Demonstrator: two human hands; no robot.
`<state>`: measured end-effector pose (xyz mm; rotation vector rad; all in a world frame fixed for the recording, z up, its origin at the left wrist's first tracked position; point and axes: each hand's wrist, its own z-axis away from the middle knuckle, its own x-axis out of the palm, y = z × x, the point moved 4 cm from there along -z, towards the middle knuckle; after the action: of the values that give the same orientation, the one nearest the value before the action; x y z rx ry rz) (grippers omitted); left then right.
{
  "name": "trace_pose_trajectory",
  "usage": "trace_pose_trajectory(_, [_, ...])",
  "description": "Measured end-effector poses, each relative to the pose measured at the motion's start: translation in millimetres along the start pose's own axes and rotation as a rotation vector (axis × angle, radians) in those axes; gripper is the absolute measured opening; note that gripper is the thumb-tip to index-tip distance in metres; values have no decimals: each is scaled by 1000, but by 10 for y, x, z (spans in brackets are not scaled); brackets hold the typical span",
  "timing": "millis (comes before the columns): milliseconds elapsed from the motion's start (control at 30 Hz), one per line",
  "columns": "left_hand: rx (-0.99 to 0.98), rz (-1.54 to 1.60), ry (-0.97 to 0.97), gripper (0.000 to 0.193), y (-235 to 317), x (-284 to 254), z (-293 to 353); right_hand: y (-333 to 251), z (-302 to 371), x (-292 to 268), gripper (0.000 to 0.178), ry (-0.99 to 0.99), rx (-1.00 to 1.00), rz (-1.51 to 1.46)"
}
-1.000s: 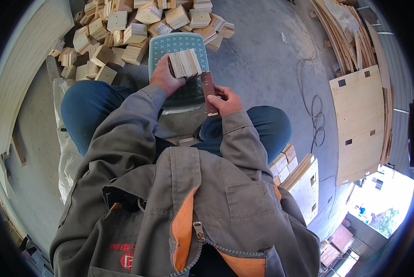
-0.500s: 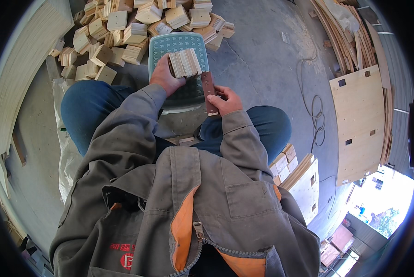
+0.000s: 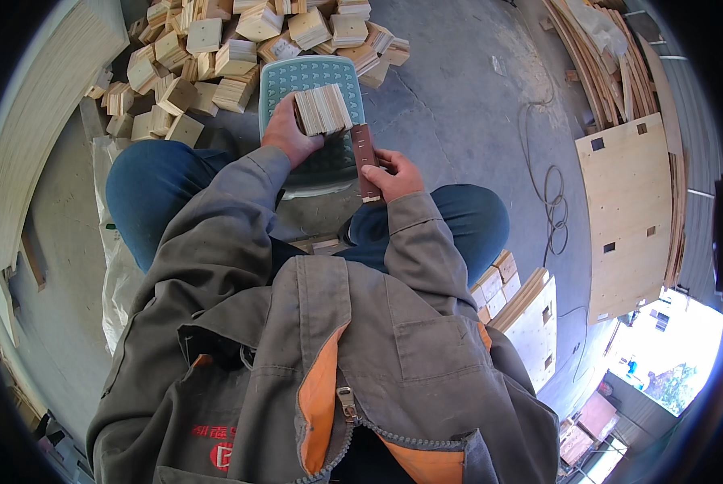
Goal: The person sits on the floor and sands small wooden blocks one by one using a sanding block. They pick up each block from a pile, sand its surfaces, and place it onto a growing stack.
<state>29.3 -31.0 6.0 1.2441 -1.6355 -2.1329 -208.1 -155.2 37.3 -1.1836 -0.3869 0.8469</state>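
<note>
My left hand (image 3: 290,134) is closed around a laminated plywood block (image 3: 322,110), its pale layered edges facing up. The block is over a teal plastic stool (image 3: 273,77) with a raised pattern on its top; whether it rests there I cannot tell. My right hand (image 3: 397,176) grips a reddish-brown strip (image 3: 363,149) with small light marks along its face, held lengthwise at the stool's right edge. The strip's far end is close to the block's lower right corner. Its exact kind does not show.
Beyond the stool lies a heap of plywood blocks (image 3: 236,58). A tall stack of sheets (image 3: 43,105) stands left, beside crumpled plastic (image 3: 113,266). To the right are a coiled cable (image 3: 556,211) and a board with square holes (image 3: 629,218); more blocks (image 3: 492,284) sit by my right knee.
</note>
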Motion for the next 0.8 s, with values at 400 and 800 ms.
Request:
trace_pose_trajectory(400, [-18,-4,-9,98,49,-26,14,-5,2,8,57,-2,0,-17])
trace_pose_trajectory(800, [-15,-9,-7,100,27,-12,7,15,-16,-5,58,-10,-1,16])
